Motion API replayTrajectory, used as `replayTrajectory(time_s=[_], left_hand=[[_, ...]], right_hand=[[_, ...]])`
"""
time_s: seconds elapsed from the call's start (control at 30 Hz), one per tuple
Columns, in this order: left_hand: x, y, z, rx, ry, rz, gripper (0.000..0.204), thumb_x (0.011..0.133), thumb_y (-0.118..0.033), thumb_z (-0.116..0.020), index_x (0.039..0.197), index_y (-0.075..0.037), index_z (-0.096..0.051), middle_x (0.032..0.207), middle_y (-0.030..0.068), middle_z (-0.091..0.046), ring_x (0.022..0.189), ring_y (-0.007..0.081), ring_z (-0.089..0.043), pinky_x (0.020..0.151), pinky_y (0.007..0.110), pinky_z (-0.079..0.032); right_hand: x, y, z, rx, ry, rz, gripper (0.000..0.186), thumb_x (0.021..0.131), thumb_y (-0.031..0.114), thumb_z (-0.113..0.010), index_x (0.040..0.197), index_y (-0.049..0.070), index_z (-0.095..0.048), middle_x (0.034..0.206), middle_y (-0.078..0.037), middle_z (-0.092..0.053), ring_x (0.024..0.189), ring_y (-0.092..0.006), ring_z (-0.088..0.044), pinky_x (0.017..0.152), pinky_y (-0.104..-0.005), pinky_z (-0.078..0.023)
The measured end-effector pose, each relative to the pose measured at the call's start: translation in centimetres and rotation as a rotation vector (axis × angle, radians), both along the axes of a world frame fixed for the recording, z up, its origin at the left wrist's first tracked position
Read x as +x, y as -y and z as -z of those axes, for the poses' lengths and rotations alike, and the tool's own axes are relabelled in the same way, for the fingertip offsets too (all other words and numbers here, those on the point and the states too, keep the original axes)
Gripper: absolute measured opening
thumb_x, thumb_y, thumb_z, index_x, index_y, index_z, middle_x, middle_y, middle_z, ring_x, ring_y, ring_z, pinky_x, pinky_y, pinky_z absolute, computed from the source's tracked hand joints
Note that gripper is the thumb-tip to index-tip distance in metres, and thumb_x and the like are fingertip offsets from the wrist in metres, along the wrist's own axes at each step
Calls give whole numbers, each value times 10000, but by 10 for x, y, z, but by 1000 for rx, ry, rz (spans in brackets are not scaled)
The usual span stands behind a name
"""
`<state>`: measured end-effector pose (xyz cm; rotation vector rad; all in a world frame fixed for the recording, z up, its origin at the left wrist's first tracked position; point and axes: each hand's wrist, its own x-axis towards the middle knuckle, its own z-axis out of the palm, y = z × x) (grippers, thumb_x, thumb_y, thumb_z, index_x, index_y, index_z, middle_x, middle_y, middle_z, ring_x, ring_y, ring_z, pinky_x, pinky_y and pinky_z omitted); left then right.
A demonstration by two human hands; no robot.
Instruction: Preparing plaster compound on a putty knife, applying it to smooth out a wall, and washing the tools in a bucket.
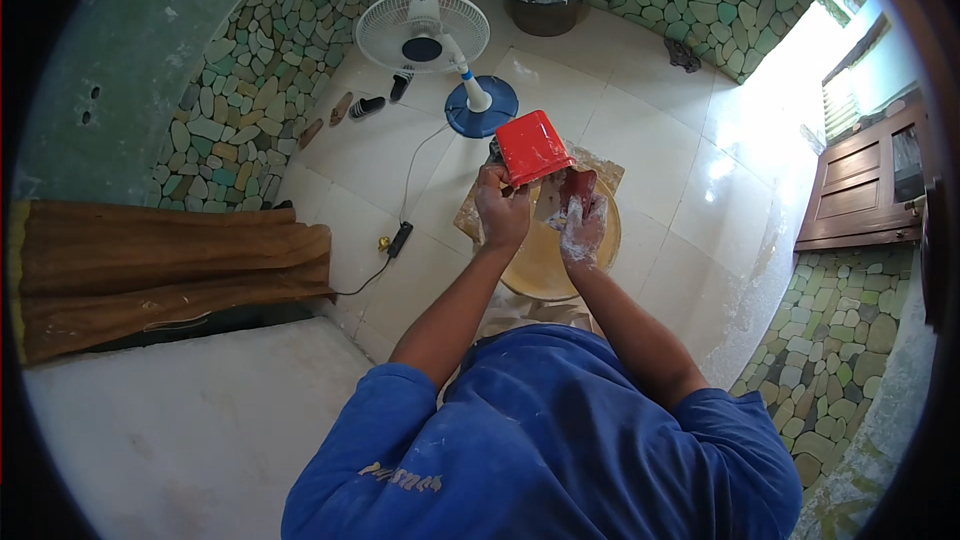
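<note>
My left hand grips the rim of a red square plastic tub, which is tilted over with its base pointing away from me. White smears mark the tub's outside. Close beside it on the right, my right hand is closed round a dark red flat piece, whose exact kind I cannot make out. White paste or powder coats that hand. Both hands are above a round yellowish basin. A worn board shows behind the basin. The tub's inside is hidden from me.
A white standing fan on a blue base is just beyond the tub. Its cord runs to a black power strip. Sandals lie left of the fan. A dark lidded bucket stands at the stone-clad wall.
</note>
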<state>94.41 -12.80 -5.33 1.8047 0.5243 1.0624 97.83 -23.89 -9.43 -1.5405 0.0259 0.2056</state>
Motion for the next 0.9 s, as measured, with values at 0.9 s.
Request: replayTrajectory(time_s=[0.9], left_hand=[[-50,-63,77,-1044,-391,-17,332,702,-22,-567,1014,-61,-458,889,83,-533,653,182,-594,454,294,-539]], right_hand=[[18,24,20,-176,-24,-469,126,830,83,-562,930,14,-528,788,-53,-592,709,-114,-557,635,-270,-466]])
